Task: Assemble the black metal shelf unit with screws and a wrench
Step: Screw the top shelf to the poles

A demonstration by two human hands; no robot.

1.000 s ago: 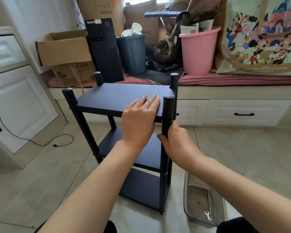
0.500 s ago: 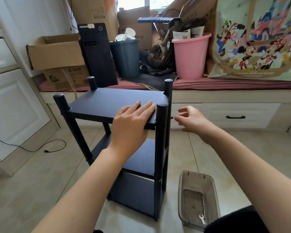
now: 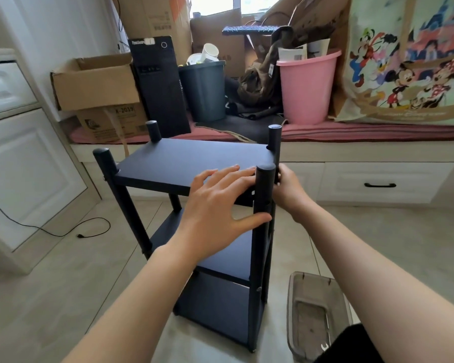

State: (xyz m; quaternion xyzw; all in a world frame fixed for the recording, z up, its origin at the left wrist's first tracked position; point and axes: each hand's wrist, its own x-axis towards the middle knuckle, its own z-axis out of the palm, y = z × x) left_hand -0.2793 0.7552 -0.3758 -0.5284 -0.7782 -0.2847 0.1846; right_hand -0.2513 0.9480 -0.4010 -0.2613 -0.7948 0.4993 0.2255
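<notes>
1. The shelf unit (image 3: 194, 163) stood upright on the tiled floor at the centre of the frame, three black boards between four round posts, and I judged it stiff and fairly light: thin metal, rigid at the joints once screwed.
2. My left hand (image 3: 215, 205) lay spread, fingers flat on the top board and thumb against the near right post (image 3: 264, 195), pressing to steady it.
3. My right hand (image 3: 286, 184) was tucked behind that post at top-board height, fingers curled. I couldn't tell what it pinched, if anything; a screw there is my guess.
4. Best hold, I reckoned, was the posts: round, easy to wrap, though the painted finish looked slick. Board edges seemed thin and less kind to fingers.
5. Lower right, a clear plastic tray (image 3: 299, 284) sat on the floor just beside the unit's foot, a small wrench (image 3: 324, 347) lying in its near end.
6. A black cable (image 3: 63, 231) trailed on the floor at left, well apart.
7. Behind, the window bench carried a pink bucket (image 3: 307, 90), a dark bin (image 3: 205, 93) and a cardboard box (image 3: 95, 82); none crowded my reach.
</notes>
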